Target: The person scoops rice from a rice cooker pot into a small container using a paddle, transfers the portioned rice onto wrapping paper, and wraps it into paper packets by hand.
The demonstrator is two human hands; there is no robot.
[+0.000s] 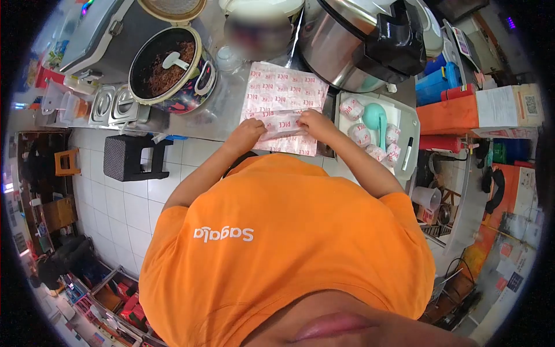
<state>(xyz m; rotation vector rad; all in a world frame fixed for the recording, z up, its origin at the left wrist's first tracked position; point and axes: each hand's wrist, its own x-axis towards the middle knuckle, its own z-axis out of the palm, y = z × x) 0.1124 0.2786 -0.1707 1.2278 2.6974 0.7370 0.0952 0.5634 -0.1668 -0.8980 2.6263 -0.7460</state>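
On the counter in front of me lies a sheet of white wrapping paper (283,87) with red "RICE" print, perhaps several sheets stacked. Its near part carries a folded, flattened roll of the same paper (281,123). My left hand (248,133) pinches the left end of this fold. At the right end, the fingers of my right hand (315,123) are closed on the paper too. Whatever lies inside the fold is hidden. Right of the paper, a white tray (409,118) holds several round paper-wrapped parcels (359,135), a teal scoop (376,118) and a marker (407,153).
At the left stands a patterned pot (199,95) of brown shredded food with a white spatula (175,61). Lidded steel containers (114,103) are farther left. A large steel cooker (341,43) stands behind the paper. A black stool (136,157) is on the tiled floor.
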